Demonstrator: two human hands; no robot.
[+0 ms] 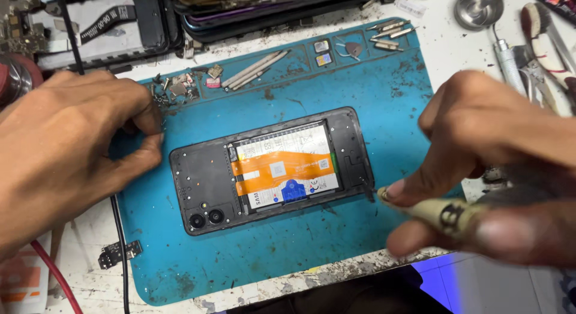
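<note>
An opened black phone (273, 170) lies flat on a blue repair mat (300, 254), its back removed, with an orange flex cable across the battery and two camera lenses at the lower left. My right hand (486, 170) grips a cream-handled screwdriver (441, 213); its thin tip touches the phone's right edge. My left hand (66, 146) hovers at the mat's left edge, thumb and fingers pinched near a heap of tiny screws and parts (174, 89). Whether it holds a screw I cannot tell.
Stacked phone frames and screens (264, 8) lie at the back. Metal pry sticks (255, 68), SIM trays and screwdriver bits rest in the mat's top slots. Tweezers and tools (540, 44) lie at the right. A black cable (120, 242) and red wire run down the left.
</note>
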